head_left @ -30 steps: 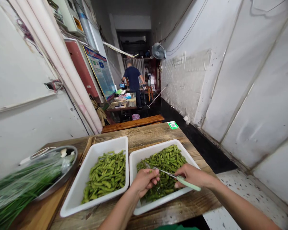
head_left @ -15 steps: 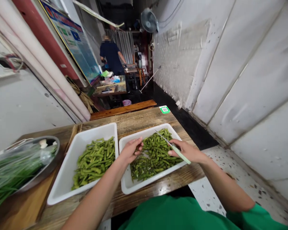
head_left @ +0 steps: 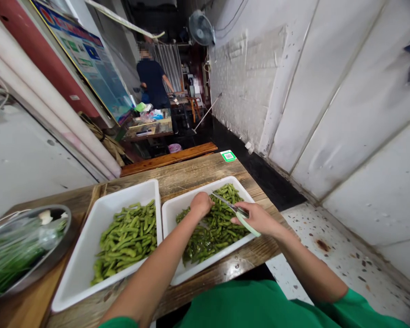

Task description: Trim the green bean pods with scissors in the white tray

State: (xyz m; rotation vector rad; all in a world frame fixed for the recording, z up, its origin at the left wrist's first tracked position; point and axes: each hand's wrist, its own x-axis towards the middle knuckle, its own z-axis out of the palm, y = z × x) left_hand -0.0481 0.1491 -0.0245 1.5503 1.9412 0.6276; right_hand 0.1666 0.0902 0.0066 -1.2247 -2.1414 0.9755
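My right hand [head_left: 256,218] is closed round the pale green handles of a pair of scissors [head_left: 248,223]. The blades are parted and point up and left over the right white tray [head_left: 177,277]. Green edamame pods [head_left: 222,232] fill much of that tray, with some liquid at its near side. Down among the pods, left of the blade tips, is my left hand [head_left: 201,205], its fingers curled in. The back of the hand mostly hides them, and I cannot make out what they hold. More edamame pods [head_left: 128,237] lie in the left white tray [head_left: 71,273].
At the far left a metal bowl [head_left: 59,246] holds bagged green stalks on the wooden table [head_left: 187,171]. A green code sticker [head_left: 228,156] is at the table's far corner. Beyond stand a wooden bench [head_left: 171,158], a cluttered table [head_left: 153,125] and a person [head_left: 153,82] in dark clothes.
My left hand has gone forward and down into the pods of the right tray. The scissors, still in my right hand, have opened. The whole view has shifted slightly.
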